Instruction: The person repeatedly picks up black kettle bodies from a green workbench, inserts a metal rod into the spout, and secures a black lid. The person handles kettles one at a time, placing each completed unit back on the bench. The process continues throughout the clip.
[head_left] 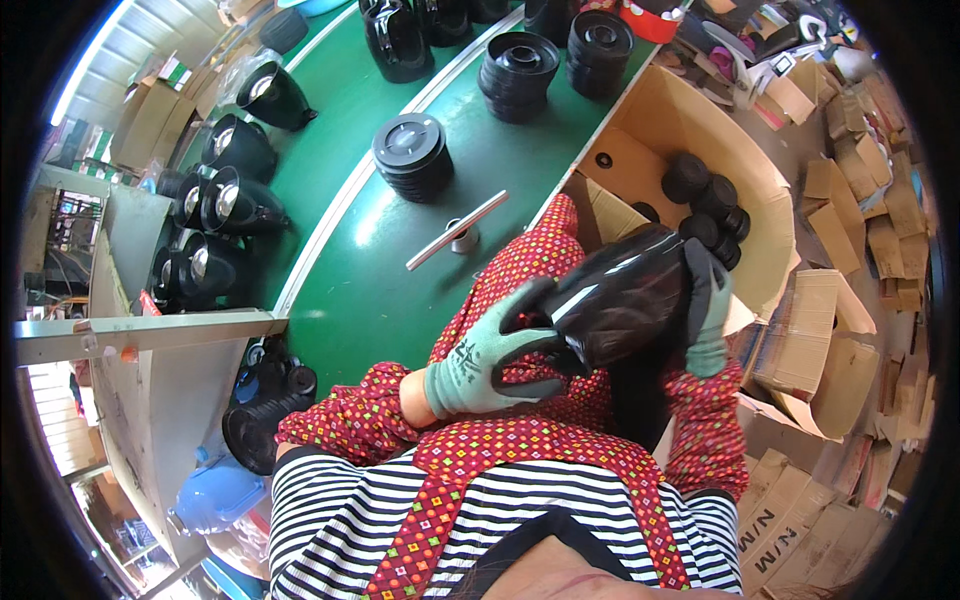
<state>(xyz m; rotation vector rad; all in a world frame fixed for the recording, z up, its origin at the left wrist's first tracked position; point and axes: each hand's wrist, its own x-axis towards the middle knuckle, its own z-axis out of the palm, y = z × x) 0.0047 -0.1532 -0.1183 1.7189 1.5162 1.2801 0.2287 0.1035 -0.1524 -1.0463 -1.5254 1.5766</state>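
I hold a glossy black rounded plastic shell (625, 295) tilted over my lap, beside an open carton. My left hand (495, 355), in a pale green glove with dark fingers, curls round the shell's lower left end. At the shell's right end, my right hand (708, 305) presses its gloved fingers against the side. The inside of the shell is turned out of sight. On the green table stands a metal T-shaped bar (458, 232) on a short round foot. Behind it is a stack of round black lids (412, 157).
The open cardboard box (750, 170) on the right holds several round black caps (712, 195). More black ring stacks (518, 75) and glossy black shells (397, 40) stand farther back on the table. Black shells with silvery insides (240, 200) line the left side. Flattened cartons (800, 525) lie at lower right.
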